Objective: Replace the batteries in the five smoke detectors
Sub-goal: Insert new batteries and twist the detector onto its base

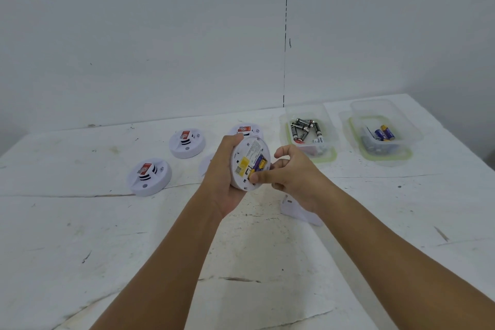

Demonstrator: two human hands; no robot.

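My left hand (223,177) holds a white round smoke detector (249,162) above the table, its back turned to me. The open compartment shows a blue-and-yellow battery (259,163) beside a yellow label. My right hand (290,171) presses thumb and fingertips on that battery at the detector's right rim. Three more detectors lie face up with red stickers: one at the left (149,177), one behind it (187,143), and one (245,129) partly hidden behind the held unit. Another white piece (207,165) peeks out behind my left hand.
A clear tub (308,128) with several black batteries stands at the back right. Further right, a second clear tub (380,131) holds blue-and-yellow batteries. A white cover plate (297,210) lies on the scuffed white table (134,249) under my right wrist. A wall stands close behind.
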